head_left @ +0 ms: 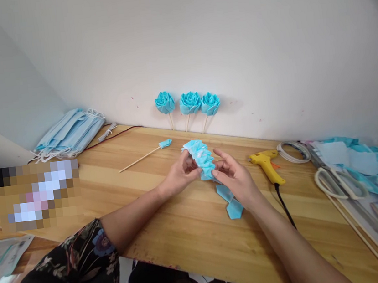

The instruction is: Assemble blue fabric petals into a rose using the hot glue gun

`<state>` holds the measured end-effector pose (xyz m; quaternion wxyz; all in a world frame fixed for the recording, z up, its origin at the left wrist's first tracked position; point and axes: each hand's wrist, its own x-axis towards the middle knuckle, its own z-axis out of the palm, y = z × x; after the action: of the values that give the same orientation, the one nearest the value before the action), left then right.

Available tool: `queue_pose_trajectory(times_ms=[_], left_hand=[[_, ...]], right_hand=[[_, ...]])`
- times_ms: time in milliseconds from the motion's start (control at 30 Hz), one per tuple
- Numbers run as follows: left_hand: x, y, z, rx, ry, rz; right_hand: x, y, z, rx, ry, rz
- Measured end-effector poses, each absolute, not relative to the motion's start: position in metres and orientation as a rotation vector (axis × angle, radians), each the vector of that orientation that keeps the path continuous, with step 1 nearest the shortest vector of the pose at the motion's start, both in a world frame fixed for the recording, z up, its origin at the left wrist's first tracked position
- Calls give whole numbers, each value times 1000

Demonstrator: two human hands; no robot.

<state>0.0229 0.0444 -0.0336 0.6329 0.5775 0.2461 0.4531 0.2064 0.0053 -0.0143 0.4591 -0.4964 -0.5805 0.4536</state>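
Note:
A curved row of overlapping blue fabric petals (203,158) is held up over the wooden table, between my two hands. My left hand (179,175) pinches its left side, with the thumb at the lower edge and the fingers behind. At the right end, my right hand (238,179) has its thumb against the petals and its index finger raised; its other fingers are partly hidden. Below the right hand lie loose blue fabric pieces (235,209). Beyond my left hand, a thin wooden stick (139,159) with a small rolled blue bud (165,143) rests on the table.
Three blue flowers on sticks (190,102) lean against the wall. Face masks (71,133) are piled at back left. To the right are a yellow glue gun (268,166) with its cord, a tape roll (293,152), scissors (340,182), long sticks and blue scraps (367,161).

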Motion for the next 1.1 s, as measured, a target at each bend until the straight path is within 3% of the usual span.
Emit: queue_pose_trajectory(times_ms=[433,667,1100], left_hand=[[25,46,-42,1319,546,990],[26,47,-39,1239,511,1007],[24,45,-34,1267,459,886]], right_hand=[[203,5,-23,-1147,-1476,1098],[206,1,-14,-1083,-1394,1287],[205,5,-25,-1176,-1437,1110]])
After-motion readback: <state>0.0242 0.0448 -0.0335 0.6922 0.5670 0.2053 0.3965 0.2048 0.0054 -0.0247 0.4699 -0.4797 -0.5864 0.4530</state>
